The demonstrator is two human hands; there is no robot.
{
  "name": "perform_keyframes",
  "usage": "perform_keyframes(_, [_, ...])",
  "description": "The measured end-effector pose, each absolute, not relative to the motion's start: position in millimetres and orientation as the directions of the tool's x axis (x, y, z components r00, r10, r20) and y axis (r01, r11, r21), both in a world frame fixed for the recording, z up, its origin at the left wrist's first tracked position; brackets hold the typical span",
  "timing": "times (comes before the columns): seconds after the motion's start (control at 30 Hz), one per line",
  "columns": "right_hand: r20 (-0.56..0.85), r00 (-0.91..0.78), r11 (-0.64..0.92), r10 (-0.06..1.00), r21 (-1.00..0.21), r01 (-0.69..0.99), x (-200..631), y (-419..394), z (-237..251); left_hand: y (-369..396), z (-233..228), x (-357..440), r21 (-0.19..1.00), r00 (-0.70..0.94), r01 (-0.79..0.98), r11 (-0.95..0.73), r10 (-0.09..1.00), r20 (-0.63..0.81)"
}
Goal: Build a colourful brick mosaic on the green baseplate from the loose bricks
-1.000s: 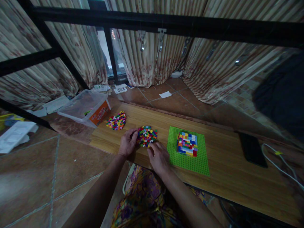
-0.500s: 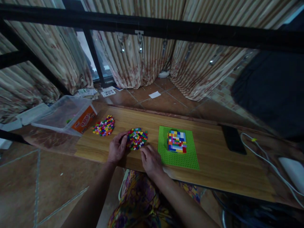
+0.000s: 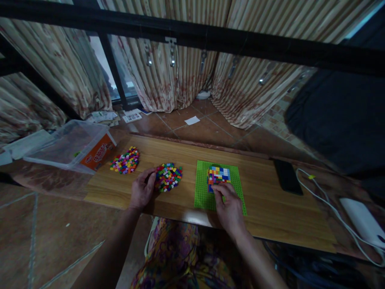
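The right hand (image 3: 230,206) has fingertips together, block build (image 3: 219,174) directly beyond them; left hand (image 3: 142,190) finger closure indeterminable, brick pile (image 3: 169,176) beside its fingertips.

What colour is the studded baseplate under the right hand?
Bright green; the baseplate shows best in the current head view, below the right hand.

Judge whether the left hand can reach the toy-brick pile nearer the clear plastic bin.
Probably yes: only wooden tabletop shows between the left hand, at the edge of the other toy-brick pile, and the pile nearer the bin.
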State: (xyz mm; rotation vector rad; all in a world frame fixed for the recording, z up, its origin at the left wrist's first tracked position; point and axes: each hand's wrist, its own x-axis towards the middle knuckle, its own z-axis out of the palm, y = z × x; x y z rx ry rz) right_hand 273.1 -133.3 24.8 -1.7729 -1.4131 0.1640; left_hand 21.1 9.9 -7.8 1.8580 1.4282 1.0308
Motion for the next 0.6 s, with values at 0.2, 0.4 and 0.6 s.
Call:
perform_keyframes(0.2, [0.380,0.400,-0.113,0.834,-0.591,0.798,317,-148,24,12,-11,20,0.812,0.129,0.526,-0.252,0.968,0.217])
perform_keyframes(0.4, [0.379,0.308,-0.076,0.873,-0.519,0.852,325,-140,27,12,-11,20,0.809,0.139,0.524,-0.267,0.964,0.228])
perform_keyframes(0.6, [0.306,0.089,0.020,0.948,-0.336,0.942,325,-119,29,12,-11,21,0.809,0.140,0.523,-0.267,0.964,0.227])
